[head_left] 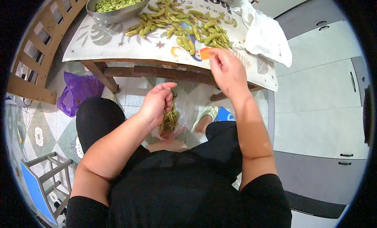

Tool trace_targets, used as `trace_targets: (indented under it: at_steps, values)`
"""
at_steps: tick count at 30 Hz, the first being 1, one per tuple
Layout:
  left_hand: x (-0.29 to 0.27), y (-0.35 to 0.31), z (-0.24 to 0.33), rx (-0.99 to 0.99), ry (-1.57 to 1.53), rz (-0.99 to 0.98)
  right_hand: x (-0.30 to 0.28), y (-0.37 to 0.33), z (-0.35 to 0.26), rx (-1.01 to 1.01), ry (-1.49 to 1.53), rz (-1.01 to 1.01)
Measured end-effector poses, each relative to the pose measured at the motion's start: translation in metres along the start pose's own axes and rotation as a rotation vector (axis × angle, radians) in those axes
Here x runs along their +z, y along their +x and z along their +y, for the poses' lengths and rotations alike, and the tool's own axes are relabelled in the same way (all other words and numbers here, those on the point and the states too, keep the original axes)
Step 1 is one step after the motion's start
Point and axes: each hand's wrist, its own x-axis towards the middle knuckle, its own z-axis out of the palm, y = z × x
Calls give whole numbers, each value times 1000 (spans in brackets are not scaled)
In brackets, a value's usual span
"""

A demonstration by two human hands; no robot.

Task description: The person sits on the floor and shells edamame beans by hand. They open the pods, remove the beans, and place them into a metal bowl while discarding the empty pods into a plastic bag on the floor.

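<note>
Green pods strewn across the table, one hand at their near edge, the other above a bag of scraps

The green pods lie in a loose spread on the printed tablecloth, to the right of a metal bowl of loose green beans. Their long axes do not agree. At the left end, several pods slant from near left to far right; at the near edge, a small group runs roughly near to far, its ends toward the person; at the right end, many lean from far left to near right.

The right hand is just beside this near right side, thumb and fingers drawn close together. An orange patch shows at the fingertips; whether it is held or printed on the cloth, I cannot tell. The left hand is lower, short of the table, fingers loosely curled and forefinger reaching right; whether anything is in its grasp, I cannot tell. Below it, a clear plastic bag holds brownish-green scraps.

A white bag lies at the table's right side; a purple bag is on the floor to the left
</note>
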Motion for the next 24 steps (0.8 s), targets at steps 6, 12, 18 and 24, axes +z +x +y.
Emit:
trace_targets:
  at_steps: [6, 12, 18, 24]
  values:
    - [0, 2, -2, 31, 31, 1, 21, 39, 27, -33, -442, -126]
    - [-5, -1, -1, -15, -64, -75, 7, 29, 23, -81, -121, 206]
    - [10, -15, 4, 246, 118, -133, 8, -31, -20, 551, 1335, 64]
    - [11, -12, 4, 494, 185, -182, 37, -66, -33, 789, 1622, -257]
